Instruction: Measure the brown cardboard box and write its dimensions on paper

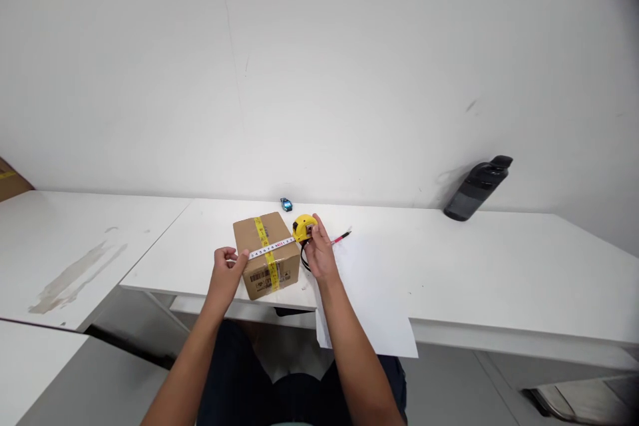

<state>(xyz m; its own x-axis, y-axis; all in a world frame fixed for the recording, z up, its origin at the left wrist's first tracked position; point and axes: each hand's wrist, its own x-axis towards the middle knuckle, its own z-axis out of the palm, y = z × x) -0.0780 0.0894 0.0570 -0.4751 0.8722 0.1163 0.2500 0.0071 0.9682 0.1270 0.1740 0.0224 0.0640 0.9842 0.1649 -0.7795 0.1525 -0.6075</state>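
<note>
Squarely across the cardboard box (248, 231) runs the tape blade (272, 248): my left hand (227, 273) pinches its tip at the box's left edge, and my right hand (318, 254) grips the yellow tape measure (302, 227) just beside the right edge. The box sits at the table's (474, 266) near edge. I judge the blade should lie flat and taut. A sheet of paper (372, 299) overhangs that edge, with open room rightward toward a dark bottle (476, 188).
</note>
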